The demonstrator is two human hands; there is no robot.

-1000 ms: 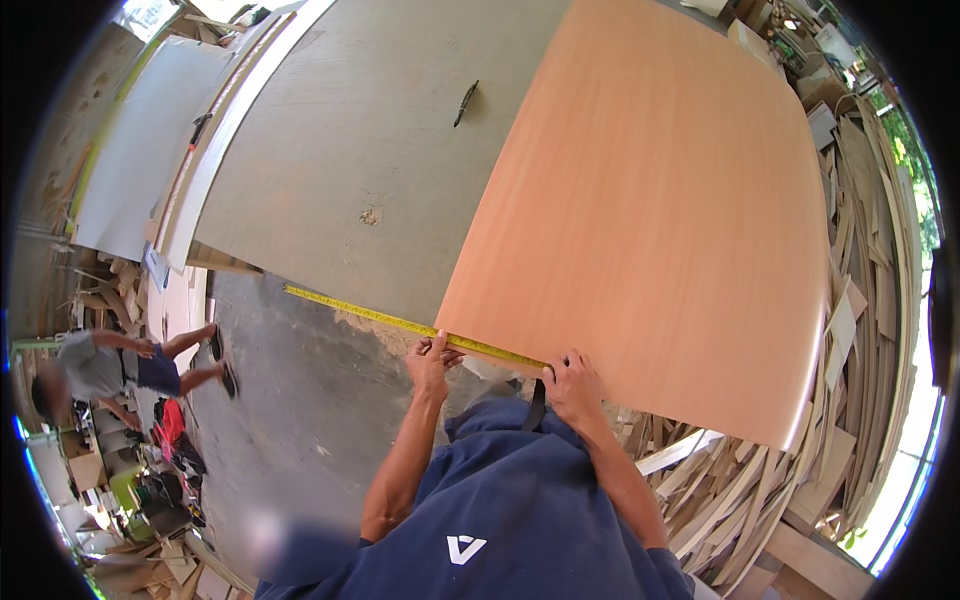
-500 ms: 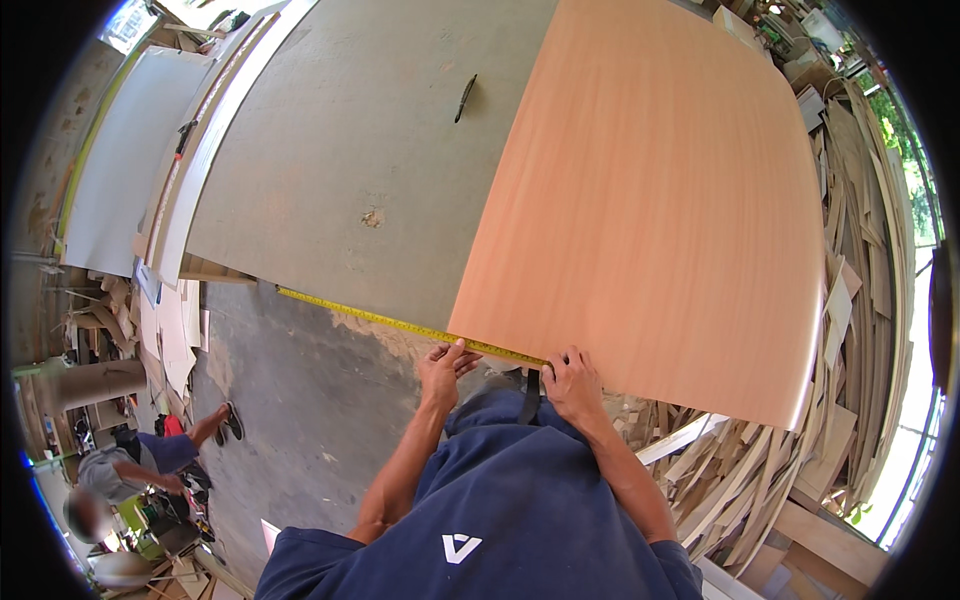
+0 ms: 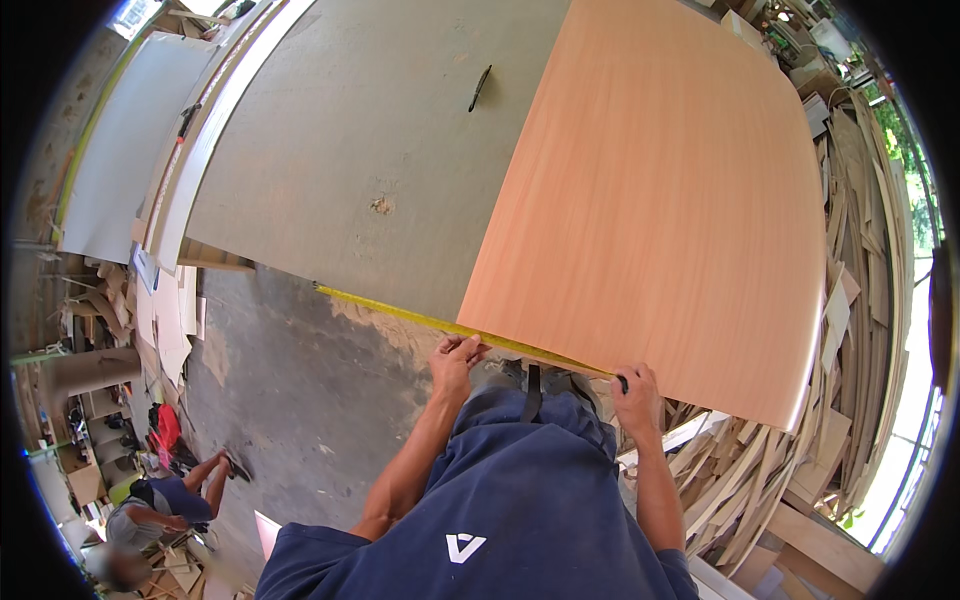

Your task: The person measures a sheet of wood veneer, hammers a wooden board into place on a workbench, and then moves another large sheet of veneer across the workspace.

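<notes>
Now the left hand (image 3: 455,366) is pinching the yellow tape measure (image 3: 410,314), which is stretching along the near edge of the grey worktop (image 3: 350,140) and the pinkish board (image 3: 660,200). Over at its right end, the right hand (image 3: 637,398) is gripping a dark case (image 3: 622,383) (fingers curling round it), while a black pen (image 3: 481,87) is lying on the worktop.

Your navy-blue fabric shirt (image 3: 540,490) bears a white angular logo (image 3: 461,556); the markings on your thin yellow measuring tape (image 3: 400,313) are too small to read.
</notes>
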